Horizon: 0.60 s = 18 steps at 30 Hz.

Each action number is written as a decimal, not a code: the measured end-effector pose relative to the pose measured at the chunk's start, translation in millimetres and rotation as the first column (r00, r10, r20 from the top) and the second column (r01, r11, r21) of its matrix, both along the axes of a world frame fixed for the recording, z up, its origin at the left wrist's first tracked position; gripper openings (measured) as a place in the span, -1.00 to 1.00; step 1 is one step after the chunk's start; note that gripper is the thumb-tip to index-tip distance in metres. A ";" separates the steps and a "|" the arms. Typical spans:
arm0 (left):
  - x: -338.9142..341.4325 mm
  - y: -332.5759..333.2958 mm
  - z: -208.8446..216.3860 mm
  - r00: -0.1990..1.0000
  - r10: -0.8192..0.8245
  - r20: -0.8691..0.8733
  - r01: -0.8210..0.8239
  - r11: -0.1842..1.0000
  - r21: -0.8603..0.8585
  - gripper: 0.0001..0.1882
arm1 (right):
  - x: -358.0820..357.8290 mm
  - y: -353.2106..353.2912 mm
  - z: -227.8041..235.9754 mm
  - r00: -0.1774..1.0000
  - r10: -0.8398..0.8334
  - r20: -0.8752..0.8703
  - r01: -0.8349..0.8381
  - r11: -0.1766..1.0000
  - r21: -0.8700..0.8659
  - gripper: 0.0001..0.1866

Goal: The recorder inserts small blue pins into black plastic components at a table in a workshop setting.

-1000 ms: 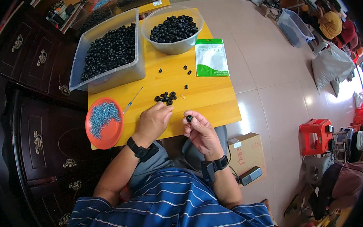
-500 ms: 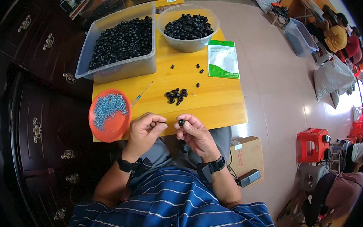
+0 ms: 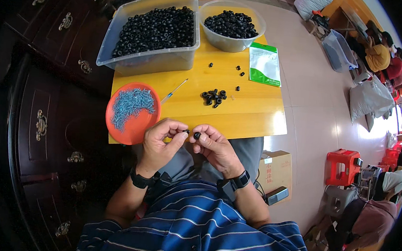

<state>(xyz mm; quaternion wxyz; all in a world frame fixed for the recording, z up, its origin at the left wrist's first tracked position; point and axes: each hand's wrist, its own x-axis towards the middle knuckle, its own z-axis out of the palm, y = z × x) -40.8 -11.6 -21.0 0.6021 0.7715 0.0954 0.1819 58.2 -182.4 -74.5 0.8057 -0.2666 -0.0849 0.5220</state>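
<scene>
At the near edge of the yellow wooden tabletop [image 3: 253,115], a person in a blue striped shirt holds both hands together just above their lap. Farthest back on the table stands the large clear plastic tub [image 3: 147,60] heaped with black ring-shaped beads, and to its right the round translucent bowl [image 3: 229,40] holding more of the same. Beside the bowl lies a flat green and white pouch [image 3: 264,64]. An orange round dish [image 3: 131,115] with a pile of small blue-grey metal bits overhangs the table's left front corner, with a thin blue-handled tool [image 3: 174,91] just beyond it. A small cluster of loose black beads [image 3: 213,97] lies mid-table. The left hand [image 3: 158,143] pinches something tiny and dark between thumb and forefinger; the right hand [image 3: 215,148] likewise grips a small black ring bead [image 3: 196,135] at its fingertips, the two pinches almost touching.
</scene>
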 end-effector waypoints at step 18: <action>-2.1 8.0 17.0 0.991 -0.115 0.061 0.102 0.978 0.180 -0.86 | -2.7 12.2 0.2 0.999 0.031 0.029 -0.031 0.999 0.015 -0.73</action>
